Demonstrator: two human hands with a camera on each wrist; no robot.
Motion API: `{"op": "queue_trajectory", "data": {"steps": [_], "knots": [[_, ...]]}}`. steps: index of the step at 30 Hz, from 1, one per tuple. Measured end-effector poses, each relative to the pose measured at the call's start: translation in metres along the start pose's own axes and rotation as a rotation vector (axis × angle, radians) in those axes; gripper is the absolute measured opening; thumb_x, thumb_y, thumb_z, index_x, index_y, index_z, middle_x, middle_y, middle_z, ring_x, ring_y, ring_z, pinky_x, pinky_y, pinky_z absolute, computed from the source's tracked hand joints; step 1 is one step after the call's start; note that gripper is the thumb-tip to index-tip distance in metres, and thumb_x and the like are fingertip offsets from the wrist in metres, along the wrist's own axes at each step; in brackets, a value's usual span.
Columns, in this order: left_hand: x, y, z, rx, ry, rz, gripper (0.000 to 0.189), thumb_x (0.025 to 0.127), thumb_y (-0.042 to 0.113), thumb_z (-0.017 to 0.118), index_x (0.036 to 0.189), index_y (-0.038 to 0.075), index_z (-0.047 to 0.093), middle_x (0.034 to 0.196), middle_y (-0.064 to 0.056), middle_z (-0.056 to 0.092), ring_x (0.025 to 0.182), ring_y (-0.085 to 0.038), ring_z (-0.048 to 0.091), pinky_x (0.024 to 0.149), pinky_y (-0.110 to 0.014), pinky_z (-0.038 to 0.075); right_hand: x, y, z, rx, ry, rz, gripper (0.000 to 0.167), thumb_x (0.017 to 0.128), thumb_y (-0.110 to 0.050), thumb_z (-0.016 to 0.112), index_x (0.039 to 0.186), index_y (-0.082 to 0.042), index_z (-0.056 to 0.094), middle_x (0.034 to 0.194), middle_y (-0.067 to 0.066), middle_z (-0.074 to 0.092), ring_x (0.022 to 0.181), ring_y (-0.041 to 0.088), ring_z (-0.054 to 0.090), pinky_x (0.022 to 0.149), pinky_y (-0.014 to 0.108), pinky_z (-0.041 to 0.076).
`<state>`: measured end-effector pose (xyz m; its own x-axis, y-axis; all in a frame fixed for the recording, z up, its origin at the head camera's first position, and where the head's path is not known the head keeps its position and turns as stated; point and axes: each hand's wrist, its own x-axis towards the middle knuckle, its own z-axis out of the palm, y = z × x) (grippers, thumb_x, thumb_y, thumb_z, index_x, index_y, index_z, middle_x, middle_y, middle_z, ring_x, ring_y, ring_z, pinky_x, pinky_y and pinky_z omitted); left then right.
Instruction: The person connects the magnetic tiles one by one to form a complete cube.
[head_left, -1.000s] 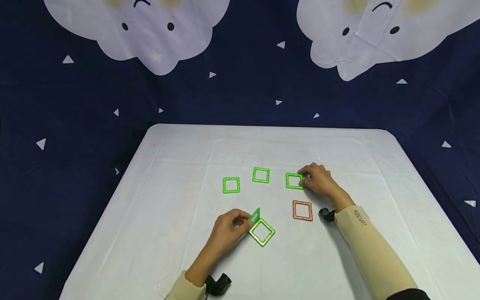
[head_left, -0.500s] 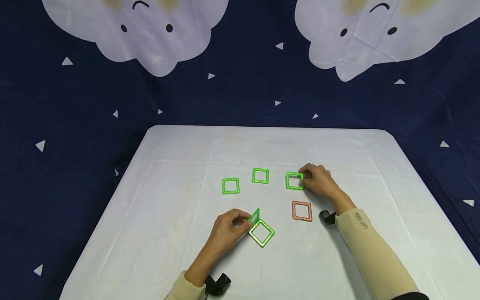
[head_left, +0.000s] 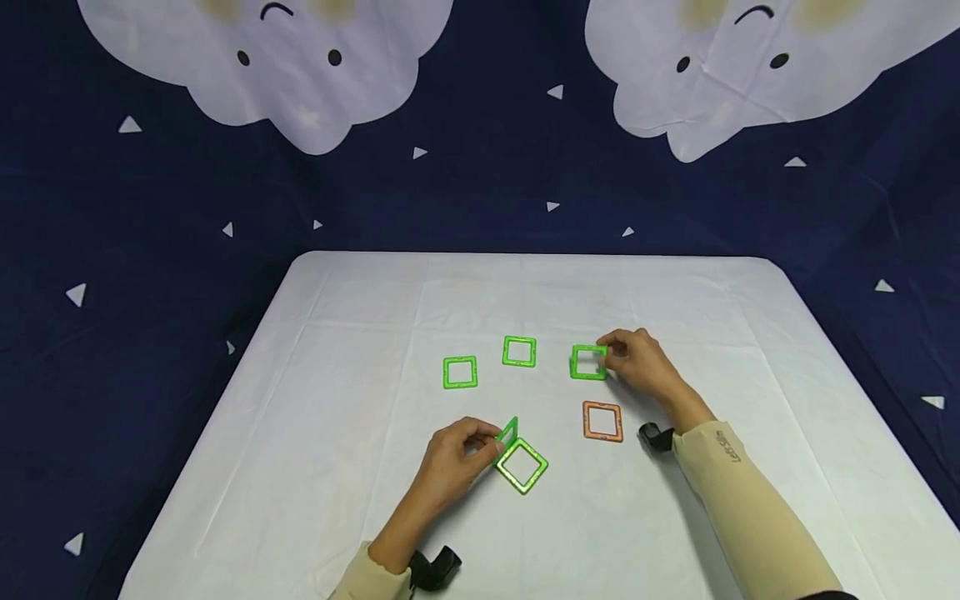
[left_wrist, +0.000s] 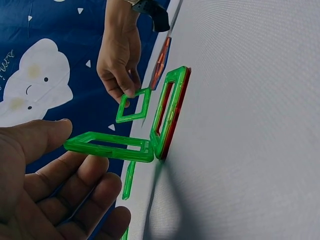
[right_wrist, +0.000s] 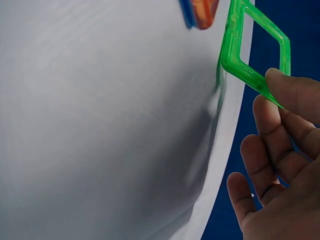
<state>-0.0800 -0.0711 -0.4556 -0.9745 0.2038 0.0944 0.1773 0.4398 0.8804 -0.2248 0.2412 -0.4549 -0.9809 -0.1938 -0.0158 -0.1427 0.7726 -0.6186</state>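
Note:
My left hand (head_left: 453, 461) pinches a green square magnetic tile (left_wrist: 107, 150) between thumb and fingers. That tile stands up along one edge of a second green square tile (head_left: 522, 466), which lies on the table and shows a red layer underneath in the left wrist view. Over at the right, my right hand (head_left: 639, 360) pinches another green square tile (right_wrist: 232, 47) by its right side. This tile is tipped up, with its near edge close to the table; whether it touches the cloth I cannot tell.
Two more green square tiles, a left one (head_left: 461, 372) and a middle one (head_left: 519, 352), lie flat toward the back. An orange square tile (head_left: 603, 422), blue beneath in the right wrist view, lies before the right hand. White cloth covers the table (head_left: 337, 333).
The green tile in my right hand has risen from nearly flat to a tipped-up pose. My left hand and its two joined tiles stay in place.

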Motion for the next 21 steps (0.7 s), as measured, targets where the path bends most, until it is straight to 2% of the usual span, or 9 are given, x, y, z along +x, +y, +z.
{"op": "queue_trajectory", "data": {"steps": [10, 21], "knots": [[0.0, 0.001, 0.0, 0.01, 0.007, 0.026, 0.011, 0.085, 0.018, 0.068, 0.096, 0.015, 0.071, 0.084, 0.003, 0.067, 0.081, -0.011, 0.064, 0.077, -0.03, 0.052, -0.01, -0.006, -0.002, -0.008, 0.017, -0.012, 0.02, 0.084, -0.01, 0.066, 0.103, -0.006, 0.071, 0.095, 0.012, 0.067, 0.092, 0.026, 0.047, 0.075, 0.035, 0.036], [0.001, 0.001, 0.0, 0.003, 0.014, 0.04, 0.012, 0.085, 0.017, 0.068, 0.096, 0.014, 0.071, 0.084, 0.004, 0.067, 0.08, -0.011, 0.063, 0.077, -0.033, 0.052, -0.024, -0.007, -0.003, -0.092, 0.051, -0.099, 0.017, 0.085, -0.015, 0.068, 0.098, -0.005, 0.072, 0.09, 0.009, 0.07, 0.086, 0.023, 0.048, 0.086, 0.043, 0.029]]}}
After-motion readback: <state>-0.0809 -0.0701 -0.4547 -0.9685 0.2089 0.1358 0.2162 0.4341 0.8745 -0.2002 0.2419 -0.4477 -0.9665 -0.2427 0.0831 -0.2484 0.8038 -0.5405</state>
